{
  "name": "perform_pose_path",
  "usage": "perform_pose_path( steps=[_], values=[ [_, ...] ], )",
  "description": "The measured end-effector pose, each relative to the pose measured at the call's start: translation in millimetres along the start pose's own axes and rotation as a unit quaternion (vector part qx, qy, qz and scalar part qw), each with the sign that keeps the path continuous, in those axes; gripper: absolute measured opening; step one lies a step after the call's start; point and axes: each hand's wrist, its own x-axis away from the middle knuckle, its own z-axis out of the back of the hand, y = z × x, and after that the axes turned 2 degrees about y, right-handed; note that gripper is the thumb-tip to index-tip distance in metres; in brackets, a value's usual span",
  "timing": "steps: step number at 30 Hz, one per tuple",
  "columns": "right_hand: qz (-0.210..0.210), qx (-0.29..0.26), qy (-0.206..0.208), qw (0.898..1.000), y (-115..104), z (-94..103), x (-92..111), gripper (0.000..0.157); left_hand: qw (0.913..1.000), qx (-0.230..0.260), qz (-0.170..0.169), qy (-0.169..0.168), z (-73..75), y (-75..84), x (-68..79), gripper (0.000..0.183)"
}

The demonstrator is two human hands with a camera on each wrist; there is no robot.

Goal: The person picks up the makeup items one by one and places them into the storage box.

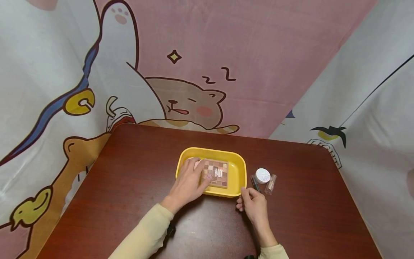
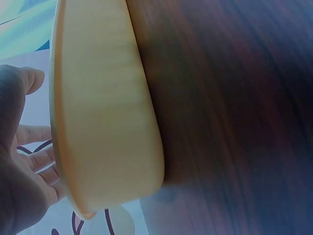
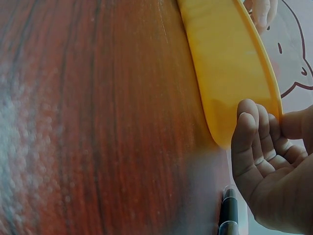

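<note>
A yellow plastic basket [image 1: 237,180] sits on the table. In it lies an eyeshadow palette [image 1: 219,174] marked "BACK", with rows of brown and pink squares. My left hand [image 1: 189,180] reaches over the basket's left side, fingers spread at the palette's left edge. A pinkish thing partly shows beneath those fingers; its kind is hidden. From below, the left wrist view shows the thumb apart from the fingers, behind the basket wall [image 2: 105,112]. At the near right corner my right hand [image 1: 255,207] pinches the basket's rim between thumb and curled fingers, clearest in the right wrist view.
Right of the basket stand a round white jar [image 1: 262,175], a dark slim tube [image 1: 255,183] and a clear-capped lipstick-like tube [image 1: 270,185]. The brown wooden table [image 1: 136,172] meets a cartoon-printed curtain [image 1: 258,72] at its back and sides.
</note>
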Motion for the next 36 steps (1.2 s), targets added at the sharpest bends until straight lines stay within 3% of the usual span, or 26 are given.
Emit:
perform_pose_path(
  steps=[6, 13, 29, 36],
  values=[
    [-0.004, -0.001, 0.002, 1.000, 1, -0.6, -1, 0.035, 0.9999, -0.004, 0.005, 0.010, 4.2, -6.2, 4.3, 0.045],
    [0.000, 0.006, 0.002, 1.000, 0, -0.6, -1, 0.036, 0.9996, -0.006, 0.015, 0.022, 9.6, -15.3, 11.2, 0.060],
    [-0.010, 0.002, 0.003, 1.000, 2, -0.8, 0, 0.035, 0.9980, -0.006, 0.054, 0.033, 20.3, -35.0, 29.8, 0.070],
    [-0.016, 0.002, 0.004, 1.000, 1, -0.2, -1, 0.035, 0.9950, 0.014, 0.099, 0.001, 27.4, -40.9, 34.3, 0.074]
  ],
)
